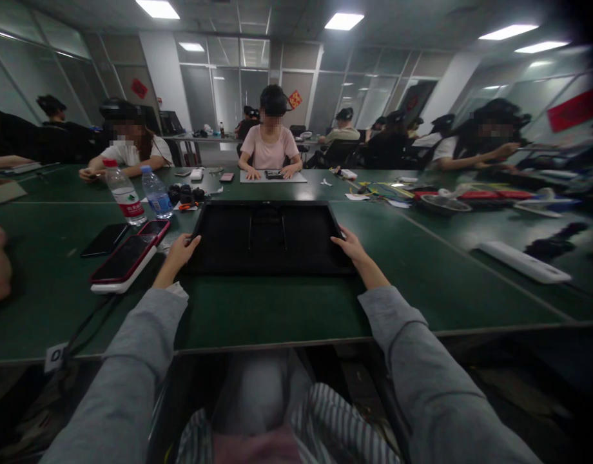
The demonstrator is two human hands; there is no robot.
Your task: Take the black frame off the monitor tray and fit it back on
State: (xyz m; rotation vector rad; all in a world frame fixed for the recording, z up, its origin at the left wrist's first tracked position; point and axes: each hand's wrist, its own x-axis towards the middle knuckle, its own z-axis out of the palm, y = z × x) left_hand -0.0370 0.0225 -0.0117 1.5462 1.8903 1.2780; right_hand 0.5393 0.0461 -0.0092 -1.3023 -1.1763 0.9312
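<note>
Left hand (181, 249) fingers curled over near-left corner of black monitor panel (270, 235), gripping edge. Right hand (350, 246) fingers wrapped on near-right edge of same panel, thumb on top. Panel lies flat on green table (277, 309), centre, between both hands. Left of left hand: red-cased phones (127, 258), just beside panel. Two water bottles (132, 196) farther left. White strip (523, 261) far right, well apart.
</note>
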